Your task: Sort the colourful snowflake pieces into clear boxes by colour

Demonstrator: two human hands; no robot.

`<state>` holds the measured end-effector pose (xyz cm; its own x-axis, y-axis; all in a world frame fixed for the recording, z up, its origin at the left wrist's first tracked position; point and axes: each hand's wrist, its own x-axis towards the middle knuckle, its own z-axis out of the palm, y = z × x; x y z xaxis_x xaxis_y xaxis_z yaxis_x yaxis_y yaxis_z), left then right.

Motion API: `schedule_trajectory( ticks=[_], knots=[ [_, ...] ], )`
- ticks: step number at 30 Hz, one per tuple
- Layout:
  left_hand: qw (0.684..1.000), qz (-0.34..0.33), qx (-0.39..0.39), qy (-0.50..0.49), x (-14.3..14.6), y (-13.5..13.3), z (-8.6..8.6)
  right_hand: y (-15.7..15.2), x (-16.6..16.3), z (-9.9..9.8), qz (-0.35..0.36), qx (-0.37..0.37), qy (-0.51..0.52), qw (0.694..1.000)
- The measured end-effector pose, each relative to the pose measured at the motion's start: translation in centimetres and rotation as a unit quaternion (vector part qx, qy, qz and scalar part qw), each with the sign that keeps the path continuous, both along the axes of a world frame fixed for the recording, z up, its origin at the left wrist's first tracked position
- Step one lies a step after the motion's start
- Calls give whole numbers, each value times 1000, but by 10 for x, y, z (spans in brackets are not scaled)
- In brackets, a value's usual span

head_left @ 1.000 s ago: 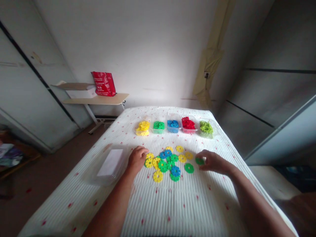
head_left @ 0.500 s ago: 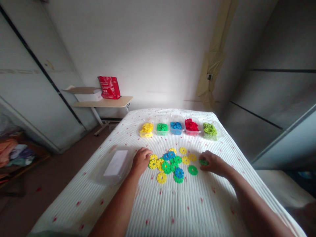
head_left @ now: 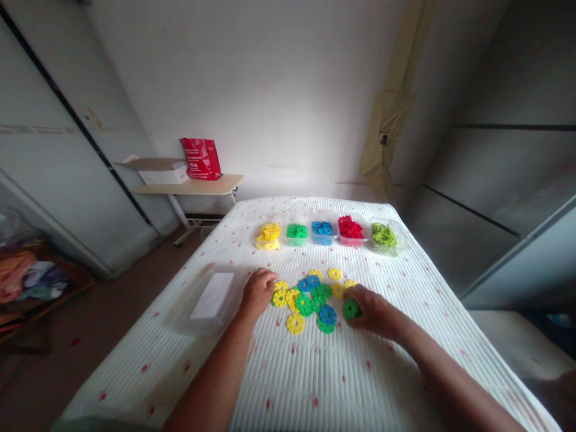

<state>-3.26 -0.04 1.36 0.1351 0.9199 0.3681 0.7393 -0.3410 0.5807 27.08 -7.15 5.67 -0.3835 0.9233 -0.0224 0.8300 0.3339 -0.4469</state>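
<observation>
A green disc (head_left: 350,309) sits at the fingertips of the right grip (head_left: 371,311), whose fingers curl by its edge; whether they clamp it, I cannot tell. Left of this grip lie loose discs (head_left: 308,308), then the left grip (head_left: 258,293), fingers bent, its closure unclear. Beyond both stand five clear tubs (head_left: 297,242).

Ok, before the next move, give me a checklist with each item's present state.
1. Right hand at a green disc: ok, fingers at its edge.
2. Right hand's grip on that disc firm: cannot tell.
3. Left hand beside yellow discs: ok; whether it touches any, cannot tell.
4. Loose discs all lying apart: not ok, several overlap.
5. Clear tubs each showing one colour: ok, all five.
</observation>
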Motion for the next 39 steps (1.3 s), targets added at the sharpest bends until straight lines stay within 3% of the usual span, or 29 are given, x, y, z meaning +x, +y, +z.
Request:
schedule_trajectory(
  ticks=[7, 14, 19, 24, 30, 35, 39],
  knots=[
    [1000, 1, 10, 1, 0, 1, -2, 0, 5, 3, 21, -12, -1, 1000],
    [1000, 3, -2, 0, 0, 1, -4, -1, -3, 2, -13, -22, -23, 999],
    [1000, 9, 2, -6, 2, 2, -7, 6, -12, 23, 69, -64, 17, 995],
    [1000, 12, 3, -4, 1, 3, -9, 53, -36, 49, 77, -79, 92, 990],
    [1000, 4, 6, -14, -1, 3, -10, 131, -113, 71, -35, -35, 214, 975],
    [999, 10, 0, -38, -1, 1, -8, 184, -171, 68, -87, -26, 257, 962],
    [999, 12, -3, -49, -1, 1, -9, 195, -179, 54, -115, -8, 281, 953]
  ],
)
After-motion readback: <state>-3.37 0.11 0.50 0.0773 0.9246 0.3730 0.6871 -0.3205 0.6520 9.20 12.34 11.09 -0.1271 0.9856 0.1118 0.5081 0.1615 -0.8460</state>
